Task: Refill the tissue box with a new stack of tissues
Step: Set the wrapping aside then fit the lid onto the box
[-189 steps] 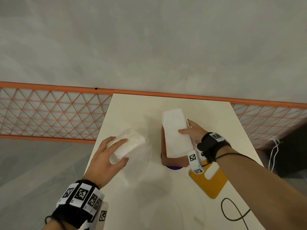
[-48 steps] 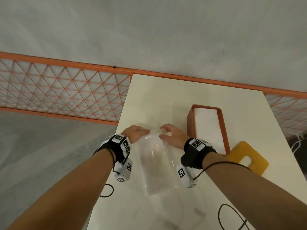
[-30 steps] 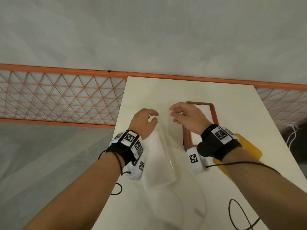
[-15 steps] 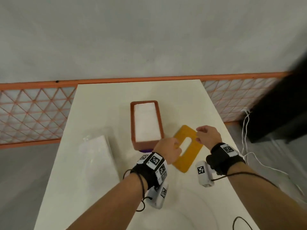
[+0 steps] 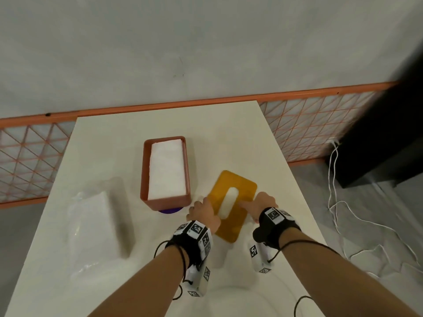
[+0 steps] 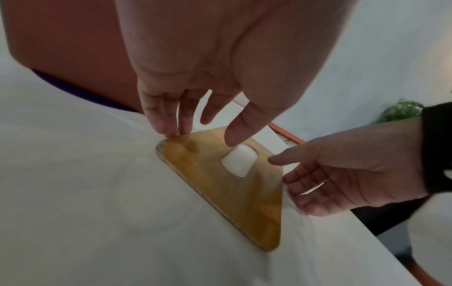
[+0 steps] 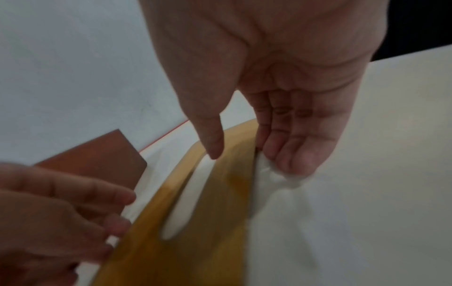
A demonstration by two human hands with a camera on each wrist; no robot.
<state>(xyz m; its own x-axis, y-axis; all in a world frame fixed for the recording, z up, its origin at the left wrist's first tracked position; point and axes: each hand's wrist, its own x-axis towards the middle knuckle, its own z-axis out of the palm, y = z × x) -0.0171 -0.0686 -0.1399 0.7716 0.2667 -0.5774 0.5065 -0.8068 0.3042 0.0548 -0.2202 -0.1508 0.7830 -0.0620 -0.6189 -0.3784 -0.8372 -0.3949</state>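
The orange-brown tissue box (image 5: 165,199) stands mid-table, filled with a white tissue stack (image 5: 167,170). Just right of it the yellow lid (image 5: 242,191) with an oval slot lies flat on the table. My left hand (image 5: 203,204) is at the lid's left edge. In the left wrist view its fingertips (image 6: 171,131) touch the lid (image 6: 215,185) at a corner, and the thumb hovers over the slot. My right hand (image 5: 251,203) is at the opposite edge. In the right wrist view its fingers (image 7: 288,158) lie straight against the side of the lid (image 7: 212,222).
A clear wrapper with leftover white tissues (image 5: 98,216) lies on the left of the white table (image 5: 114,282). A purple object (image 5: 170,211) peeks from under the box. White cables (image 5: 343,202) trail on the floor beside a black object (image 5: 389,133). An orange mesh fence (image 5: 309,124) runs behind.
Both hands left the wrapped pack on the left of the table and moved right to the yellow lid; they now touch its two long edges.
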